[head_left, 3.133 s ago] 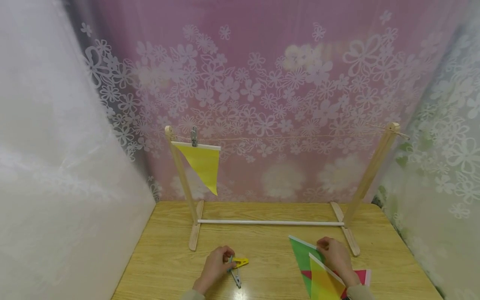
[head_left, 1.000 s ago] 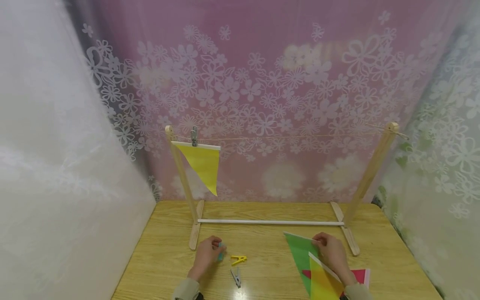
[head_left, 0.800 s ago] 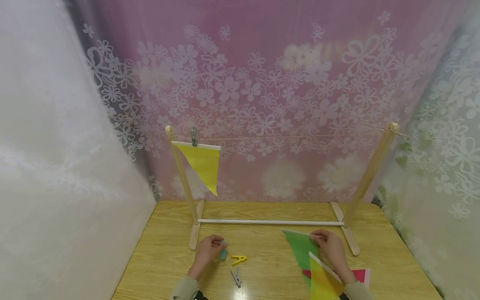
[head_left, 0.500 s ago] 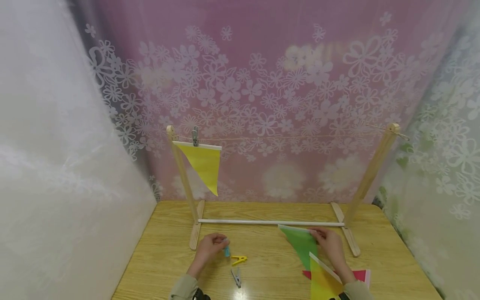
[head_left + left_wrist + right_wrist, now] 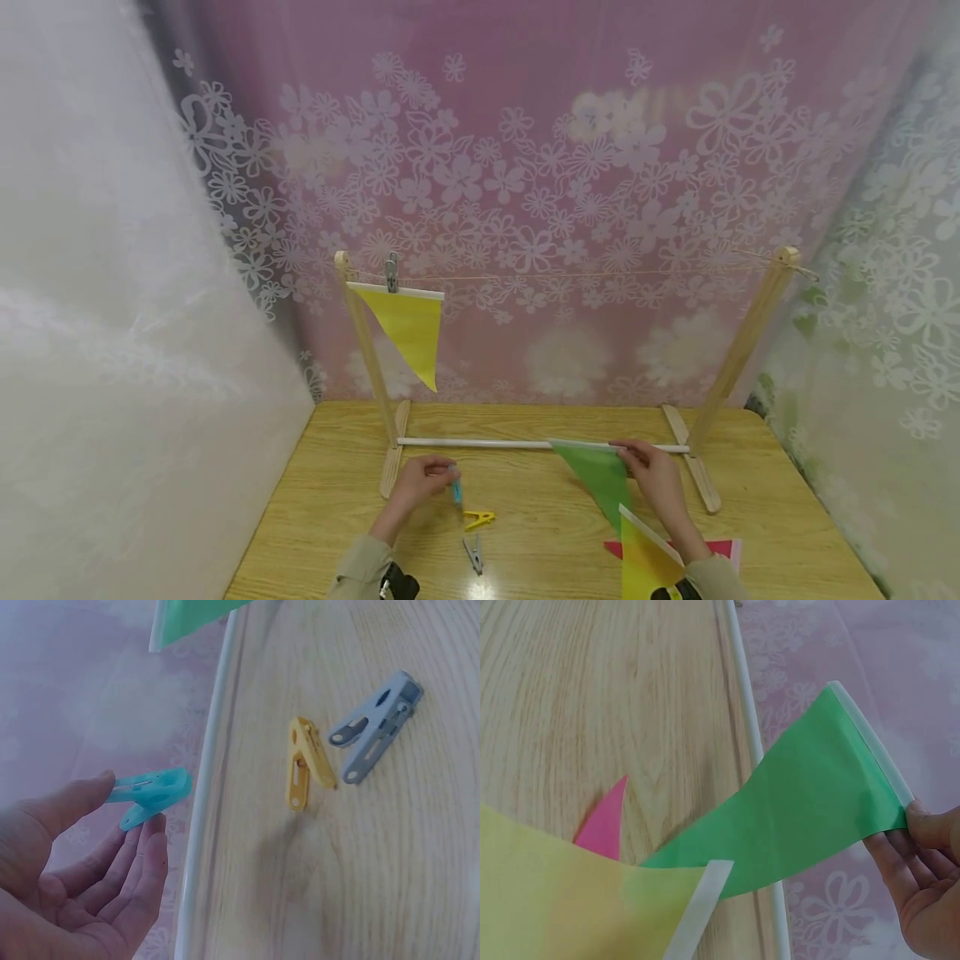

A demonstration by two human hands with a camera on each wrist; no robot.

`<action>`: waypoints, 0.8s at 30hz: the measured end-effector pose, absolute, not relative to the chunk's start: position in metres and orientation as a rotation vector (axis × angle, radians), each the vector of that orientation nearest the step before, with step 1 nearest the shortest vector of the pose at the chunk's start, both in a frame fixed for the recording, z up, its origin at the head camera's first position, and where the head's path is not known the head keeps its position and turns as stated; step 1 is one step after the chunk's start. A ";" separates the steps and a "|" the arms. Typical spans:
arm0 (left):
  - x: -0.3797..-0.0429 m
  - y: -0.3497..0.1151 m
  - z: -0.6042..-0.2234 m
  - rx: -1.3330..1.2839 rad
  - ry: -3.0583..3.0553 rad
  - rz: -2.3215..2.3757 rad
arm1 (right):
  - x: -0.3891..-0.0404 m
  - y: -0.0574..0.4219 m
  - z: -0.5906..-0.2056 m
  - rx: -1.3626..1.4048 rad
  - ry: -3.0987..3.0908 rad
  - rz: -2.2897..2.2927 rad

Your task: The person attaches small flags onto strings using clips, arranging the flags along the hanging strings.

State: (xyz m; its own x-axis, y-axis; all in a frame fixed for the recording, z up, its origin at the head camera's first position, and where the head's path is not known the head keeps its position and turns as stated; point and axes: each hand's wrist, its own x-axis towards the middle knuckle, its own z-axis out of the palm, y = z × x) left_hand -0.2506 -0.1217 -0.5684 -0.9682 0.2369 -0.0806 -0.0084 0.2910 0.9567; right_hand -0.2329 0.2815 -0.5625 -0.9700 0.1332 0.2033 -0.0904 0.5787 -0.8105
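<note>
My left hand (image 5: 420, 486) pinches a light-blue clothespin (image 5: 157, 793) by its handle ends, thumb on one arm and fingers on the other. My right hand (image 5: 658, 483) pinches a green triangular flag (image 5: 597, 475) at the right end of its white top edge. The green flag is lifted, and its lower tip passes behind a yellow flag (image 5: 643, 557) lying on the table. Under the yellow flag a pink-red flag (image 5: 724, 548) shows on both sides. Between the hands lie a yellow clothespin (image 5: 480, 520) and a grey clothespin (image 5: 473, 555).
A wooden stand with a left post (image 5: 367, 358), a right post (image 5: 742, 358) and a white crossbar (image 5: 480, 442) stands at the back. A thin string (image 5: 570, 274) spans the posts. A grey clothespin (image 5: 392, 272) holds another yellow flag (image 5: 411, 323) near its left end.
The left hand has picked the light-blue clothespin up from beside the other clothespins and moved it left, then slightly forward. The right hand has raised the green flag forward and up.
</note>
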 end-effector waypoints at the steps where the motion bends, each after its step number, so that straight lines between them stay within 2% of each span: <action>1: -0.251 -0.122 -0.567 0.208 2.333 1.751 | -0.233 0.281 -0.561 -0.040 -2.567 1.349; 24: -0.261 -0.119 -0.511 0.342 2.097 1.808 | -0.235 0.260 -0.532 -0.089 -2.398 1.800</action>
State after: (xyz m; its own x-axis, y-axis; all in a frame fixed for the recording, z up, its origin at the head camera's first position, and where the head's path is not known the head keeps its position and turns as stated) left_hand -0.2612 -0.1187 -0.5110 -0.9094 0.4023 -0.1053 -0.0450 0.1566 0.9866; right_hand -0.2352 0.2599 -0.5324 -0.9882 0.1324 0.0776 -0.0375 0.2815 -0.9588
